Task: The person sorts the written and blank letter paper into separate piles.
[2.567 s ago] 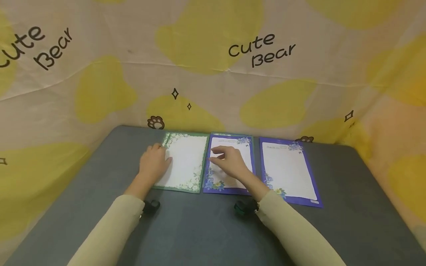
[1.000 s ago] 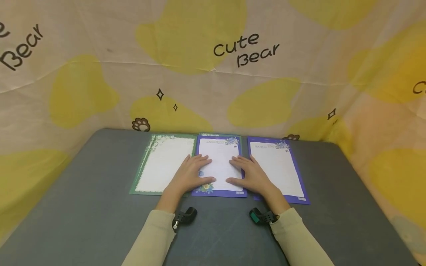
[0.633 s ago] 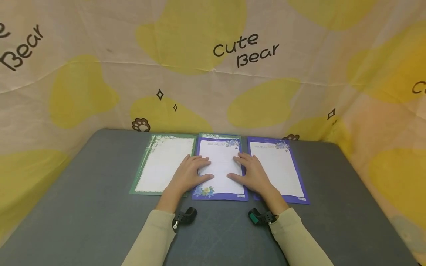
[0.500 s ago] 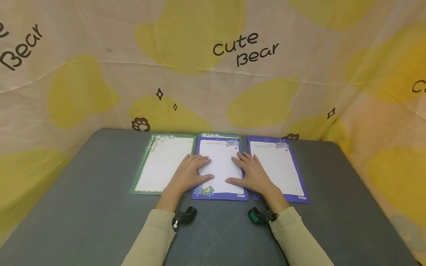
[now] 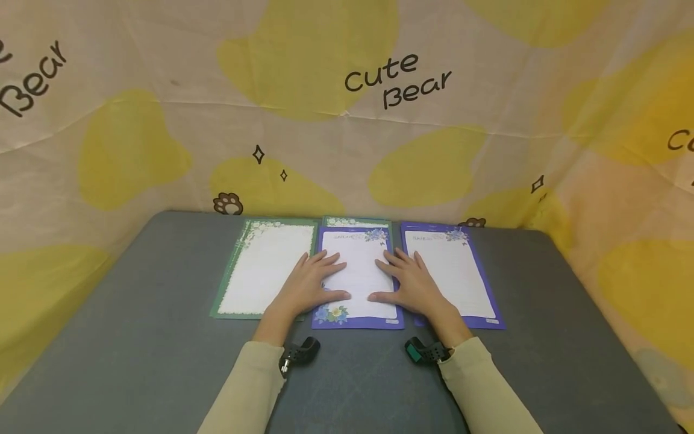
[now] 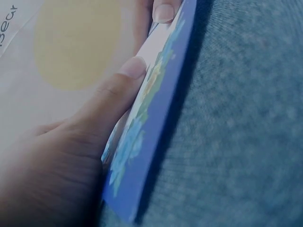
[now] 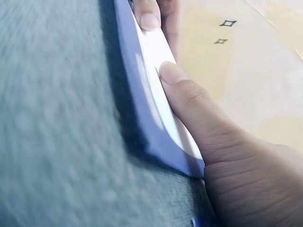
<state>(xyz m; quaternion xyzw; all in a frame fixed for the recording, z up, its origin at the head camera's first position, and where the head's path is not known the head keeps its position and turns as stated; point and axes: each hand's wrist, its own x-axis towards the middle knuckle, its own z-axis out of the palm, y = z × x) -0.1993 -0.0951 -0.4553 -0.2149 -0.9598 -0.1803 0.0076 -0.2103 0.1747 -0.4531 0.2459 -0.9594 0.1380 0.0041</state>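
Observation:
A purple-bordered sheet of stationery paper [image 5: 359, 277] with blue flowers lies in the middle of the head view. My left hand [image 5: 308, 283] rests on its left side, fingers spread, thumb on the white area. On its right side rests my right hand [image 5: 414, 286], thumb pointing inward. Both wrist views show a thumb on the white face of this sheet, near its purple lower border [image 6: 158, 142] [image 7: 137, 99]. Behind its top edge shows a strip of green-bordered paper [image 5: 358, 222]; the rest of that paper is covered.
Left of the middle lies another green-bordered sheet [image 5: 260, 271], partly under my left forearm. To the right is a second purple-bordered sheet [image 5: 455, 271], partly covered by my right hand. The grey table [image 5: 358, 386] ends at a patterned cloth [image 5: 303, 132] behind.
My left hand has moved from the green-bordered sheet to the middle one. My right hand has shifted to its right side. That sheet has slid towards me, baring more green-bordered paper behind it.

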